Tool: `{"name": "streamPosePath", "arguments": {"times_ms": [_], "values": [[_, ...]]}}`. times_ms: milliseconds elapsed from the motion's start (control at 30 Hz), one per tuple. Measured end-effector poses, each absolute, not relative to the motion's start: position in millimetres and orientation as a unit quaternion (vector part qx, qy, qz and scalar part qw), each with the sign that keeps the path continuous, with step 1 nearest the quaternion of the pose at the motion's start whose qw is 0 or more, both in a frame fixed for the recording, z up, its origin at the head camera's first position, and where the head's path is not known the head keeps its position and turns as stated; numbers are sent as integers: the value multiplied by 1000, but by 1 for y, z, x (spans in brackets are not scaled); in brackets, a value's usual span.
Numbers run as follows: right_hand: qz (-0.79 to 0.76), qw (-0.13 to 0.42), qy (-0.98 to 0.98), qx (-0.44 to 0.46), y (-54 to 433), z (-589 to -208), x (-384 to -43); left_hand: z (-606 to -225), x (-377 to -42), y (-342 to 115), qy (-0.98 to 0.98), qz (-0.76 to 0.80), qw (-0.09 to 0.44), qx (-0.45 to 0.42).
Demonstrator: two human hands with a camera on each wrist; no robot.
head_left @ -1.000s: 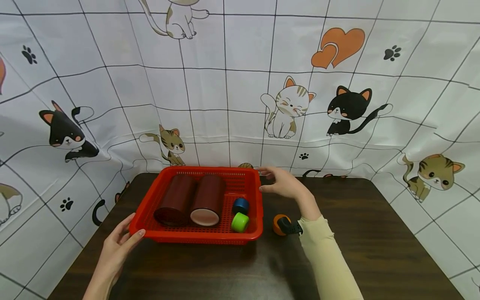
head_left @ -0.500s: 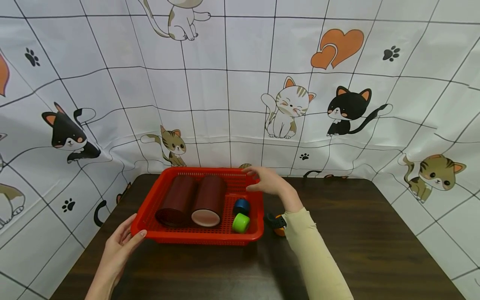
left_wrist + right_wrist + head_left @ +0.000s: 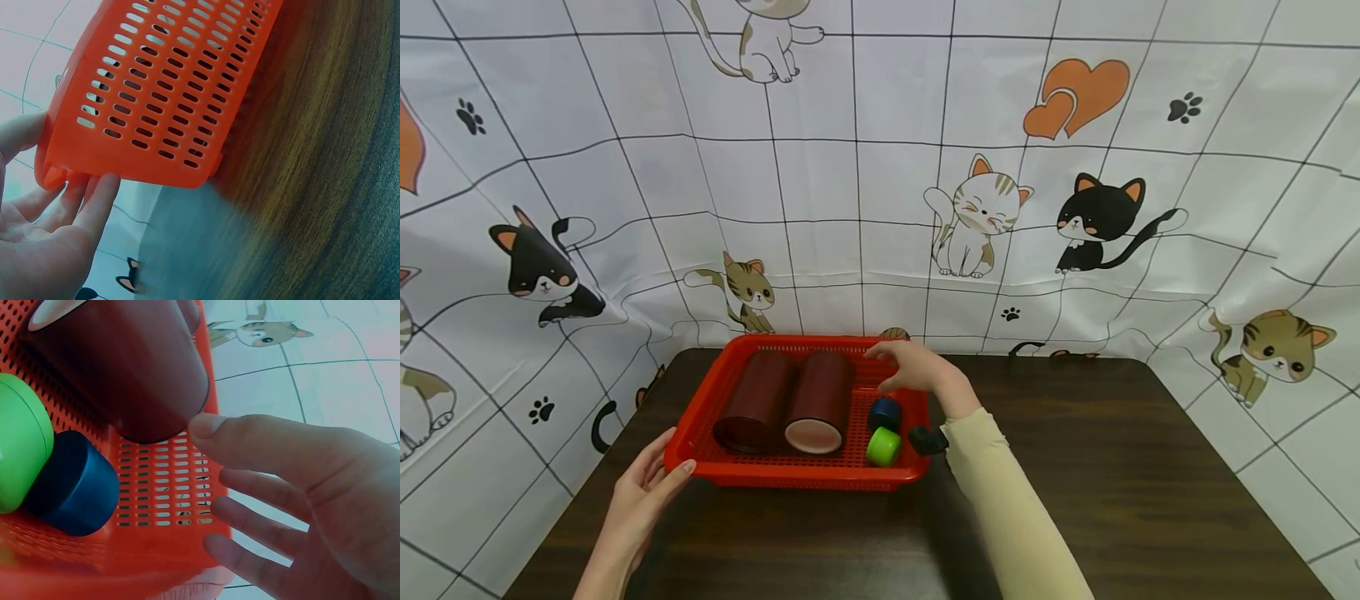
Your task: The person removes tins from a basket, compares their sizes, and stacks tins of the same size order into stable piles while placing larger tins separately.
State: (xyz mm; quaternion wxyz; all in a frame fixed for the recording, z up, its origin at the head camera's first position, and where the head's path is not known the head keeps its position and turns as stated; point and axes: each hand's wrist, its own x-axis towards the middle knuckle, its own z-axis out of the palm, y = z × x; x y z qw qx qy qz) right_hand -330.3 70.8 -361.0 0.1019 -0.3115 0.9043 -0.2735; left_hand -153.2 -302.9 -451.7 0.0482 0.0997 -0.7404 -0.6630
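A red plastic basket (image 3: 801,471) with slotted walls stands on the table. My left hand (image 3: 638,500) grips its near left corner; in the left wrist view the thumb lies at the rim and fingers (image 3: 100,203) are tucked beneath. Two dark brown cylinders lie side by side in the basket: the left cylinder (image 3: 760,396) and the right cylinder (image 3: 820,392), which has a pale end. Right of them sit a blue short cylinder (image 3: 884,413) and a lime green one (image 3: 883,447). Above the basket's far right part is my right hand (image 3: 917,368), fingers loosely bent, holding nothing.
The dark wood table (image 3: 1075,467) extends to the right and front of the basket. A white sheet (image 3: 880,183) printed with cats hangs behind and on both sides. A black wrist camera (image 3: 928,441) overlaps the basket's right rim.
My right hand has moved left from beside the basket's right rim to over its inside. The orange round object on the table is now hidden behind my right arm. My left hand keeps its grip.
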Motion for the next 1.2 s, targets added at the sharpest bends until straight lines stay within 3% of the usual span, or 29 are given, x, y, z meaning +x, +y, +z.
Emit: {"name": "streamPosePath", "arguments": {"times_ms": [867,1200], "values": [[-135,194,929,-285,36,-370,-332,-451,-153,-305,-730,-675,57,88],[-77,204,940,-261,34,-379,-332,-450,-154,-305,-749,-652,36,111]]}}
